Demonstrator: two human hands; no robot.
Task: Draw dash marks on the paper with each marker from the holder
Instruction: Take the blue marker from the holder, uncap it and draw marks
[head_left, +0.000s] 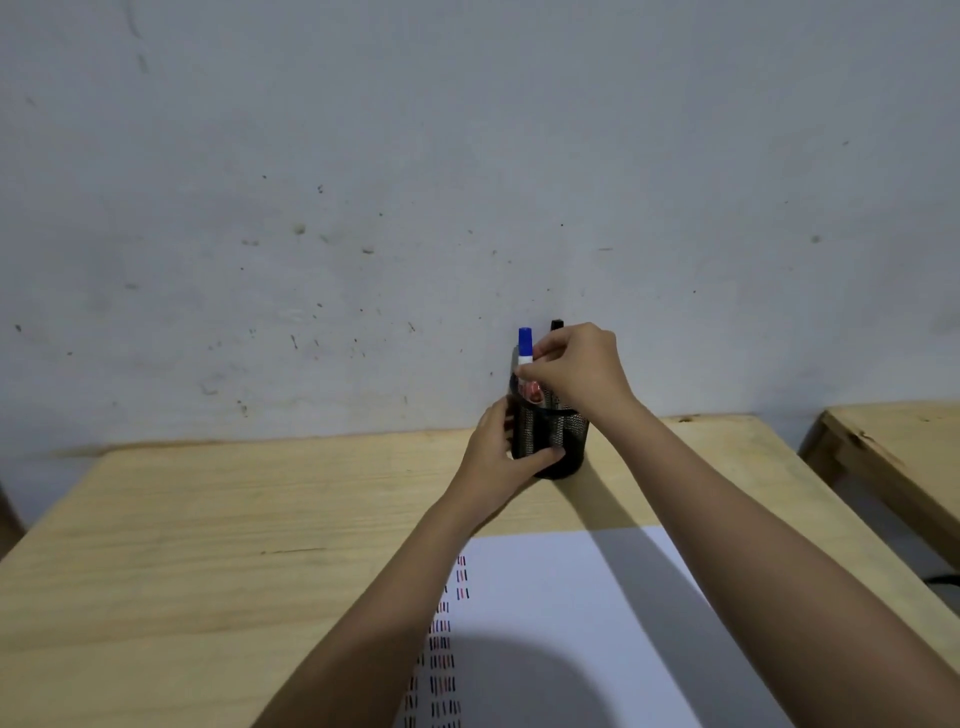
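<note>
A black mesh holder (558, 441) stands at the far edge of the wooden table, against the wall. My left hand (501, 457) grips its left side. My right hand (574, 366) hovers over its mouth with fingertips pinched on a blue-capped marker (525, 347) that stands up out of the holder. A black-capped marker (557, 325) pokes up behind my right hand, and something red (532, 391) shows inside the rim. The white paper (571, 597) lies near me, with columns of short dash marks (441, 654) along its left side, partly hidden by my left forearm.
The wooden table (234, 545) runs from the wall to me. A grey, scuffed wall (415, 208) rises right behind the holder. A second wooden table (893, 447) stands to the right across a narrow gap.
</note>
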